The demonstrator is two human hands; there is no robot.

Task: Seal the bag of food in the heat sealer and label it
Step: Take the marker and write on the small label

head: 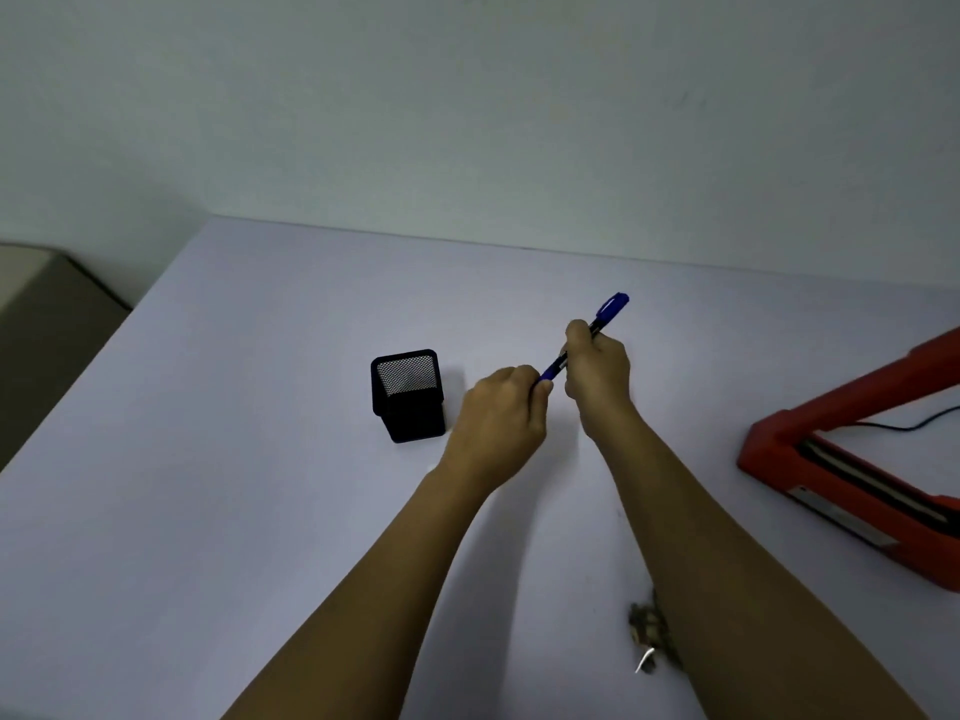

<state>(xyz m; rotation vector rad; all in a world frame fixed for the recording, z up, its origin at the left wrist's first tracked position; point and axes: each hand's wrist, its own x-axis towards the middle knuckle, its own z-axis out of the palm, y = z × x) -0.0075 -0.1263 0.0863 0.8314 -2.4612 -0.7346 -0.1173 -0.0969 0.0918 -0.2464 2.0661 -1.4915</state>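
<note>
A blue marker pen (pixel 612 306) is held above the middle of the white table (pixel 260 459), tilted up to the right with its capped end uppermost. My right hand (pixel 597 374) grips its barrel. My left hand (pixel 501 407) pinches its lower end. The red heat sealer (pixel 852 459) lies at the right edge with its arm raised. A clear bag of food (pixel 647 634) lies near the front, mostly hidden behind my right forearm.
A black mesh pen holder (pixel 408 394) stands just left of my hands. A black cable (pixel 909 423) runs behind the sealer. A grey wall rises beyond the table's far edge. A dark surface lies past the table's left edge.
</note>
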